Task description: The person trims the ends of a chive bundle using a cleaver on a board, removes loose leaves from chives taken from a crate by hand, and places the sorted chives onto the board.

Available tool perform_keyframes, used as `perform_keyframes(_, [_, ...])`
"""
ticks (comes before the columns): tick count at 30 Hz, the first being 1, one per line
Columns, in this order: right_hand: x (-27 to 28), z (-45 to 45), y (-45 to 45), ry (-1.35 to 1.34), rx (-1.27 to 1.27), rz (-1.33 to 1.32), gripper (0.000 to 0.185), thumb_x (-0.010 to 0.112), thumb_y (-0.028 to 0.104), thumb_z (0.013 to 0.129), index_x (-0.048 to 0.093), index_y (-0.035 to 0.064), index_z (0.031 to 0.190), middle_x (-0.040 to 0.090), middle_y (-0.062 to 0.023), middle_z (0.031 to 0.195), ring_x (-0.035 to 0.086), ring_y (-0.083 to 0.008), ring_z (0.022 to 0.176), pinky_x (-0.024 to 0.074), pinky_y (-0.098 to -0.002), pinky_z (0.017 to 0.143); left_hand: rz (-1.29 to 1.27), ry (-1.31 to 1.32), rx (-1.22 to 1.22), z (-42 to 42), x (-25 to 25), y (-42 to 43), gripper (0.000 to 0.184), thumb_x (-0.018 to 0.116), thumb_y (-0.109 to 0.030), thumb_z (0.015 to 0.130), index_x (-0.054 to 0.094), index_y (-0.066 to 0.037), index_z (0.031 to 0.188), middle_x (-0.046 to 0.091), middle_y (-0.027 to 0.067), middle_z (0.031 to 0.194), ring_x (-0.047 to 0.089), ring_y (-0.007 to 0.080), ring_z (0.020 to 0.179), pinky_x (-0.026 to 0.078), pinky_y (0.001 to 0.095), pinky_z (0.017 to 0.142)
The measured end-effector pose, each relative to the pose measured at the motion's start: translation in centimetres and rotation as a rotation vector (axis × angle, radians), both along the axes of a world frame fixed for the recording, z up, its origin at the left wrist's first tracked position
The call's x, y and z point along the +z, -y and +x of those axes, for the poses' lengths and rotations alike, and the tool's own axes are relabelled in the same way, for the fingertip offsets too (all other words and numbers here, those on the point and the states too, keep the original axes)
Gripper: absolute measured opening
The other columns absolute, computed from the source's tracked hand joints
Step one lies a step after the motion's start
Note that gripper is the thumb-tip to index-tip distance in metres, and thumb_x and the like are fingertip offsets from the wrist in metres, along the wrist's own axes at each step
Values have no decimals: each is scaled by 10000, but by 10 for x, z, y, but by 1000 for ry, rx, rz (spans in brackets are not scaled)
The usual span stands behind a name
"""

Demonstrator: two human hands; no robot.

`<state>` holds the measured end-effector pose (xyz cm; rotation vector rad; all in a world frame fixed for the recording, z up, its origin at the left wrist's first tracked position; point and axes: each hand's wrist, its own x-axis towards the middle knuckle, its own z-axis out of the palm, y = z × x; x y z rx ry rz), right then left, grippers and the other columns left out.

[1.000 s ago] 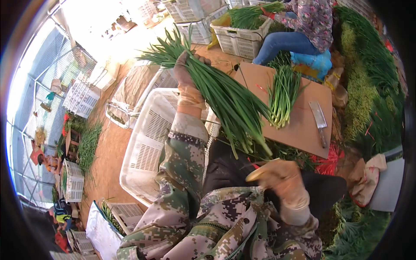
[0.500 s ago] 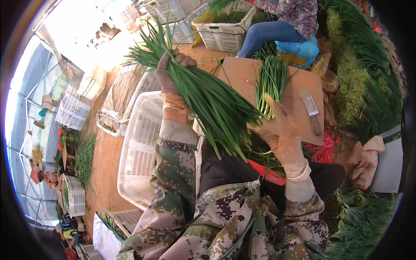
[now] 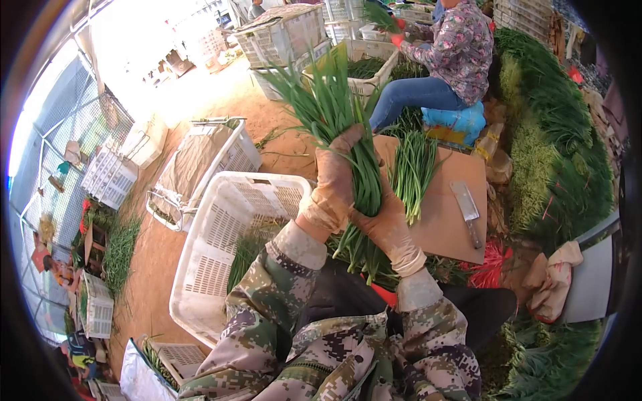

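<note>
both of the person's hands are closed around one bunch of green stalks (image 3: 367,177): the left hand (image 3: 338,167) grips it higher up, the right hand (image 3: 388,227) just below, gloved fingers curled in. the bunch stands tilted above the lap, leafy tips up, between a white crate (image 3: 208,257) and a brown board (image 3: 438,230). that crate is open at the top, with loose greens (image 3: 245,257) lying in its near part, partly behind the left sleeve. beyond it, a paper-covered crate (image 3: 246,157) shows a little green along its rim; how full it is cannot be told. farther off, a seated co-worker (image 3: 461,57) is beside an open crate (image 3: 354,87) with greens inside. on the board, a second bunch (image 3: 414,167) lies near a cleaver (image 3: 466,200), whose handle points toward the near right corner. board surface shows between them, and a broad strip of brown floor (image 3: 157,250) runs left of the white crate.
</note>
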<state>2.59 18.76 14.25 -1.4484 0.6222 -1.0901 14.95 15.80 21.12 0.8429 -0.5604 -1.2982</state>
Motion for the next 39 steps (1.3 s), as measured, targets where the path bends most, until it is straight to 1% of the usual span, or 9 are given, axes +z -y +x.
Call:
perform_keyframes(5, [4,-11,2,-155,-115,-80,406,737,65,792,585,6,1164,681,-48,955,630,-128,850,521,-295,803,-100,-24,-148,4,0,0,297,662,-312,917,626,-32,1009,647,73,783,666,223,707,560,336,653])
perform_keyframes(8, [7,-19,0,-194,-43,1,390,736,72,794,594,14,1152,682,-42,931,627,-119,825,520,-293,782,-142,118,-229,1,12,-15,367,661,-312,920,619,-8,1121,669,69,901,677,212,824,560,334,756])
perform_keyframes(13, [7,-30,-4,-39,86,130,467,782,121,793,587,9,1201,662,-32,975,616,-118,851,516,-282,785,-392,346,-503,29,-14,-12,890,752,-475,812,361,0,1455,524,153,1364,563,253,1209,444,390,1040])
perform_keyframes(16, [21,-39,-5,56,226,186,481,816,157,797,592,13,1198,668,-34,972,631,-138,849,522,-291,773,-424,306,-520,39,-25,-22,832,814,-366,793,399,-15,1424,535,86,1317,515,208,1201,409,362,1047])
perform_keyframes(21, [19,-43,-3,129,411,297,488,826,179,791,606,4,1190,683,-59,931,653,-161,825,528,-289,749,-372,273,-579,52,-43,-31,1112,843,-531,698,288,8,1497,446,132,1455,428,249,1339,345,397,1120])
perform_keyframes(28, [16,-40,-7,204,441,337,450,808,165,801,615,-10,1168,692,-64,937,661,-165,815,535,-302,749,-344,272,-699,64,-63,-41,1120,860,-510,689,270,-45,1519,459,142,1441,439,272,1338,359,405,1112])
perform_keyframes(32, [-1,-28,-6,109,488,385,526,827,150,722,580,-25,1153,676,-103,867,668,-214,772,554,-333,695,-102,429,-670,54,-42,-45,918,848,-253,757,334,-47,1489,502,152,1410,529,291,1262,460,428,1023])
perform_keyframes(36, [6,-27,-10,169,501,458,541,820,157,709,571,-23,1154,676,-105,873,669,-218,770,560,-317,664,-238,100,-700,16,-9,-47,1003,839,-90,693,278,-99,1524,585,157,1288,617,334,1119,507,446,950])
perform_keyframes(39, [-5,-36,4,66,619,405,546,827,187,764,582,-15,1208,678,-104,1060,665,-210,936,540,-338,835,-220,164,-638,11,-5,-50,1050,841,-78,666,253,-101,1536,599,156,1257,638,321,1058,518,440,921])
